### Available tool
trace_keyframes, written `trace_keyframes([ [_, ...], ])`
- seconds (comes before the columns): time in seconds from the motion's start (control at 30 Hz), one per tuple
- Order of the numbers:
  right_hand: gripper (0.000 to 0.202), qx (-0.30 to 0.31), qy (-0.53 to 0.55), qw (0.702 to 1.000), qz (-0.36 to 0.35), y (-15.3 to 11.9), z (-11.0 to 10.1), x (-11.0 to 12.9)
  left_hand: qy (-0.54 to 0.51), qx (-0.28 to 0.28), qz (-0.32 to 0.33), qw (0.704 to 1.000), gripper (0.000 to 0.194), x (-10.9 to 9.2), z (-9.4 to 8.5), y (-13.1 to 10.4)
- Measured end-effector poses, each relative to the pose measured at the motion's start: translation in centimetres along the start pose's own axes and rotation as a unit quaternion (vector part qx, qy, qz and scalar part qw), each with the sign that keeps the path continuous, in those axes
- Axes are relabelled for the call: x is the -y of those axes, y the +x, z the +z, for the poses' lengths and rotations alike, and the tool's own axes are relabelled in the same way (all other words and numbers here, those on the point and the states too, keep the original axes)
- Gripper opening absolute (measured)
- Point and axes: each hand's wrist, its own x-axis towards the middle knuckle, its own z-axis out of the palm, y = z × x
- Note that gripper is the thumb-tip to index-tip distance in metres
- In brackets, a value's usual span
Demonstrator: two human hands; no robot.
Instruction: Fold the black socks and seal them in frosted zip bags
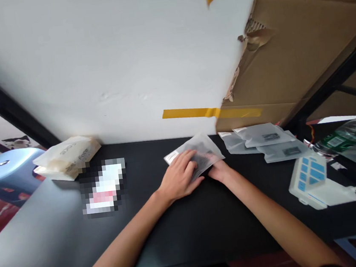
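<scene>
A frosted plastic bag with a white label at its left corner is between my hands, above the middle of the black table. My left hand grips its near left side, fingers curled over the top. My right hand reaches to the bag's right end, where the fingers show only hazily through the plastic. Whether they are inside the bag or beneath it I cannot tell. A dark patch shows through the bag near those fingers.
Several similar frosted bags lie overlapping at the back right. Nearer are a white power strip and a plastic bottle. A tissue pack and a blurred-out phone-shaped object lie left. A white panel stands behind.
</scene>
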Motion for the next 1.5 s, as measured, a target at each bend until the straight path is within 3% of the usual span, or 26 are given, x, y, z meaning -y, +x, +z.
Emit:
trace_keyframes([
  [0.13, 0.022, -0.047, 0.004, 0.999, -0.026, 0.8, 0.6, -0.5, 0.015, 0.002, 0.010, 1.000, 0.014, 0.4, 0.3, -0.2],
  [0.23, 0.024, -0.020, -0.039, 0.999, -0.018, 1.3, 2.3, -1.8, -0.013, -0.006, 0.054, 0.998, 0.017, -0.4, 0.6, -0.3],
  [0.33, 0.023, 0.011, -0.063, 0.998, 0.000, 1.4, 3.2, -2.0, -0.040, -0.011, 0.028, 0.999, 0.016, -0.6, 0.7, -0.3],
  [0.43, 0.023, 0.052, -0.092, 0.994, 0.010, 0.9, 2.1, -0.4, -0.057, -0.024, -0.014, 0.998, 0.015, 0.1, 0.6, -0.3],
  [0.5, 0.025, 0.083, -0.178, 0.981, 0.003, 0.5, 0.9, 0.8, -0.068, -0.043, -0.031, 0.996, 0.016, 0.6, 0.6, -0.4],
  [0.6, 0.015, 0.051, -0.351, 0.931, -0.089, 0.3, 0.0, 1.0, -0.086, -0.042, -0.038, 0.995, 0.019, 0.7, 0.7, -0.6],
  [0.7, 0.021, 0.018, -0.458, 0.866, -0.200, 0.4, 0.0, 0.5, -0.093, 0.000, -0.029, 0.995, 0.023, 0.7, 0.2, -0.5],
  [0.77, 0.022, 0.023, -0.528, 0.820, -0.220, 0.3, -0.3, 0.8, -0.096, 0.027, -0.036, 0.994, 0.026, 1.0, -0.4, -0.2],
  [0.9, 0.030, -0.060, -0.665, 0.703, -0.243, -0.8, -2.2, 1.9, -0.041, 0.094, -0.077, 0.992, 0.029, 2.0, -1.0, 0.0],
  [0.93, 0.028, -0.049, -0.684, 0.679, -0.261, -1.3, -2.7, 2.0, -0.023, 0.110, -0.083, 0.990, 0.030, 2.2, -0.9, 0.0],
  [1.03, 0.013, 0.058, -0.702, 0.635, -0.317, -2.6, -3.1, 1.3, 0.001, 0.133, -0.102, 0.986, 0.032, 2.8, -0.3, -0.1],
  [1.1, 0.011, 0.105, -0.695, 0.624, -0.343, -3.5, -2.7, 0.7, 0.004, 0.125, -0.119, 0.985, 0.032, 3.1, 0.1, -0.2],
  [1.27, 0.029, 0.176, -0.641, 0.614, -0.425, -4.4, -1.3, 0.6, -0.004, 0.098, -0.146, 0.984, 0.032, 3.9, 0.8, -0.6],
  [1.43, 0.027, 0.219, -0.612, 0.628, -0.427, -4.4, -0.9, 0.7, -0.009, 0.082, -0.163, 0.983, 0.034, 4.7, 0.9, -0.6],
  [1.5, 0.025, 0.211, -0.596, 0.651, -0.420, -4.5, -0.7, 0.6, -0.015, 0.069, -0.167, 0.983, 0.034, 4.9, 0.8, -0.6],
])
